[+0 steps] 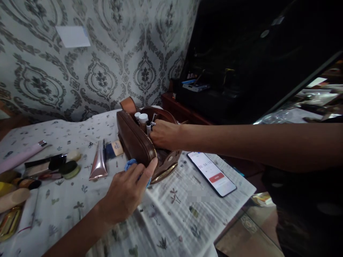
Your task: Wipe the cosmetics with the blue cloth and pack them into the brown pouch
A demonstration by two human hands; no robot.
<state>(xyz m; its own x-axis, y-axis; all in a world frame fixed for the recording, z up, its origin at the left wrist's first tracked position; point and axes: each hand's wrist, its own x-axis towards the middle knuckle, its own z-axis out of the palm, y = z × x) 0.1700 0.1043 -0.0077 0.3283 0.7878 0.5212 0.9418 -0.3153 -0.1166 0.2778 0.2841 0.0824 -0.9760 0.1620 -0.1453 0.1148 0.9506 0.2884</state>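
Patterned wall [107, 46], right hand [167, 135] in bag [134, 139] (grip hidden), left hand [125, 192] apparently gripping it

right arm [241, 144] stretched level, right hand [166, 135] curled, left hand [128, 192] palm down

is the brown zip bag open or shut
The brown zip bag is open: its gold zipper is parted and a white-capped bottle shows inside.

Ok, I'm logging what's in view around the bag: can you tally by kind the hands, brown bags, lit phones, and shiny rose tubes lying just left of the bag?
Hands: 2 (left hand, right hand)
Brown bag: 1
Lit phone: 1
Shiny rose tube: 1
Total: 5
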